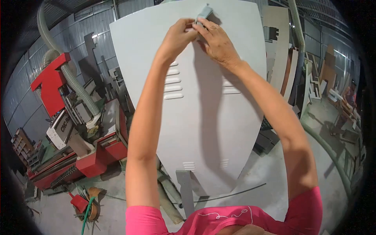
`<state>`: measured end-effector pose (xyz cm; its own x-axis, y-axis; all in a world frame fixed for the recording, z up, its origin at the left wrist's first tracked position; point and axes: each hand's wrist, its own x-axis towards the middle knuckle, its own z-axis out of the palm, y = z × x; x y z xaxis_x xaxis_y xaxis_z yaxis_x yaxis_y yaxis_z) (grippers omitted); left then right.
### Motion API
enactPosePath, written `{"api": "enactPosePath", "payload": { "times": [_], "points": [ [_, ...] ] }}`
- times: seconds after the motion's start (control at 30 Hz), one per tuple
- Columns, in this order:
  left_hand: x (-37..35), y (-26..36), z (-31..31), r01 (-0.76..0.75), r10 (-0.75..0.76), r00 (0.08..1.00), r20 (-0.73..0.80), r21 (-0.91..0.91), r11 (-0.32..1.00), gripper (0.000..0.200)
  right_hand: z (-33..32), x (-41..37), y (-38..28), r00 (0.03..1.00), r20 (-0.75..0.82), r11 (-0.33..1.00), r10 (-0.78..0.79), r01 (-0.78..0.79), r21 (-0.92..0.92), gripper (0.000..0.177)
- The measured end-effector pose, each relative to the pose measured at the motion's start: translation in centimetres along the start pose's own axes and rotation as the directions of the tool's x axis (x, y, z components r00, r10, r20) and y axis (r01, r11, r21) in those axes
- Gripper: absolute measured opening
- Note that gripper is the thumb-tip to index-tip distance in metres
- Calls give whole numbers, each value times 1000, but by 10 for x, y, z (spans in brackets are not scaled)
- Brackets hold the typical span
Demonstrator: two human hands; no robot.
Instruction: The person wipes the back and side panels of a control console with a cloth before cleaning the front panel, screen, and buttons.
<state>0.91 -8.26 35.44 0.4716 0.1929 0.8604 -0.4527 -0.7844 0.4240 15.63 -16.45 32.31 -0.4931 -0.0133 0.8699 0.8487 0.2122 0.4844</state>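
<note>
Both my arms reach up over a large white panel (pixel 180 129) with rows of raised slots. My left hand (pixel 181 37) is near the panel's top, its fingers closed and meeting those of my right hand. My right hand (pixel 214 42) lies against a small grey-blue object (pixel 204 12), its fingers bent together at that object's lower end. What is pinched between the fingertips is too small to make out. A dark shadow of the arms falls down the panel's middle.
A red machine (pixel 92 162) with a ribbed hose (pixel 80 92) stands at the left. A grey upright piece (pixel 185 192) stands at the panel's lower end. A red dustpan (pixel 79 202) lies on the floor at lower left. Another person (pixel 349 96) is at far right.
</note>
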Motion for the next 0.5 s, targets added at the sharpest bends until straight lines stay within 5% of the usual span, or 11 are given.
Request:
{"api": "enactPosePath", "payload": {
  "times": [0.07,0.13,0.2,0.27,0.33,0.43,0.5],
  "points": [
    [-6,-6,-20,-48,48,999,4,89,995,30,0,-3,-3,997,72,973,-39,55,-223,46],
    [-7,-11,-34,-93,94,996,4,181,979,33,0,-6,-4,991,92,971,-93,111,-214,34],
    [-8,-17,-44,-166,555,788,-266,777,608,33,3,-15,-9,961,190,969,-201,224,-108,25],
    [-9,-33,-48,-90,587,753,-298,838,539,38,3,-23,-10,900,316,943,-300,331,-47,24],
    [-10,-57,-58,37,624,766,-154,980,196,51,-2,-23,-2,687,530,812,-497,583,6,28],
    [-4,-80,-67,-16,606,779,-159,962,274,62,-18,11,34,858,438,785,-269,459,-416,47],
    [-4,-85,-66,-9,593,788,-166,960,280,62,-19,34,79,980,163,801,-112,186,-569,50]
  ]
}}
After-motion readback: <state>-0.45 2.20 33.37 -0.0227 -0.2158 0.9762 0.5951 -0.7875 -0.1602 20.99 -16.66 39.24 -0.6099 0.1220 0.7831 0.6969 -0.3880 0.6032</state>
